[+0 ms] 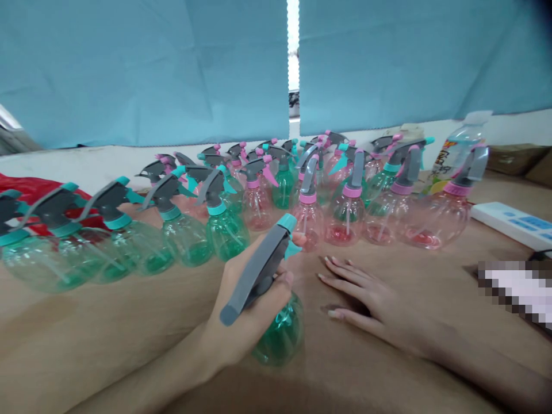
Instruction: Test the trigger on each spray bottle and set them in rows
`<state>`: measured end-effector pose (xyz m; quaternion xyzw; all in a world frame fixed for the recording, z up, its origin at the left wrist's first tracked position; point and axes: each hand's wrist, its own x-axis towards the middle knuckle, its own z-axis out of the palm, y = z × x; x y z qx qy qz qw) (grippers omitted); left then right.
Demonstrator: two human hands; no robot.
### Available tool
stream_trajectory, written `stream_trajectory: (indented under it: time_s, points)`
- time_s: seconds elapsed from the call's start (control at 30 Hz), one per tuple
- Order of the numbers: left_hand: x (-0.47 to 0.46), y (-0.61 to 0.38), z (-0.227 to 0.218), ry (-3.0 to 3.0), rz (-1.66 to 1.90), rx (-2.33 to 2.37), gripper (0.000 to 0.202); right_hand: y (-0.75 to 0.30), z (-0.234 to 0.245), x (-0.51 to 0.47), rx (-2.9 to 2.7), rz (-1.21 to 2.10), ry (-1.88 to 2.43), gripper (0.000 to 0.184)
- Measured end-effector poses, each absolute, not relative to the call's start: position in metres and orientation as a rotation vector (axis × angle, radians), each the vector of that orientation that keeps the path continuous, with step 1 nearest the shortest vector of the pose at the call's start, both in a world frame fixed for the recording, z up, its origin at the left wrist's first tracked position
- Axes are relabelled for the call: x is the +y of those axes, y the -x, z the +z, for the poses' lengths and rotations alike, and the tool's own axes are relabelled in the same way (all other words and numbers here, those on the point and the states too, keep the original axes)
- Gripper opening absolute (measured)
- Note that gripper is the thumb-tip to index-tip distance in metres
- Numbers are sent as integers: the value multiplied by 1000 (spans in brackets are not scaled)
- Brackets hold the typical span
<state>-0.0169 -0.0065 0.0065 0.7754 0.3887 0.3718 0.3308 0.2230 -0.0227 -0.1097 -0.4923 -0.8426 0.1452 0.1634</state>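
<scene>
My left hand [245, 310] grips a green spray bottle [280, 330] with a grey trigger head and teal nozzle, holding it tilted just above the brown table [107, 339]. My right hand [366, 293] lies flat on the table just to the right of it, fingers stretched out, holding nothing. Behind both hands stand several spray bottles in rows: green ones with teal collars [224, 230] to the left, pink ones with pink collars [349, 221] to the right.
A white power strip [513, 221] lies at the right edge. A clear drink bottle with a label [457, 149] stands behind the pink bottles. Red material [26, 187] lies at the far left. Blue curtains hang behind, and cardboard boxes [517, 158] sit at the far right.
</scene>
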Motion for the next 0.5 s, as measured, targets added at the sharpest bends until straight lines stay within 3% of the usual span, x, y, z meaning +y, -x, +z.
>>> stream_trajectory:
  time_s: [0.27, 0.5]
  points:
    - [-5, 17, 5, -2032, 980, 1075, 2, -223, -108, -24, -2404, 430, 1408, 58]
    - [-8, 18, 13, -2107, 934, 1121, 8, -224, -112, -23, -2372, 453, 1387, 58]
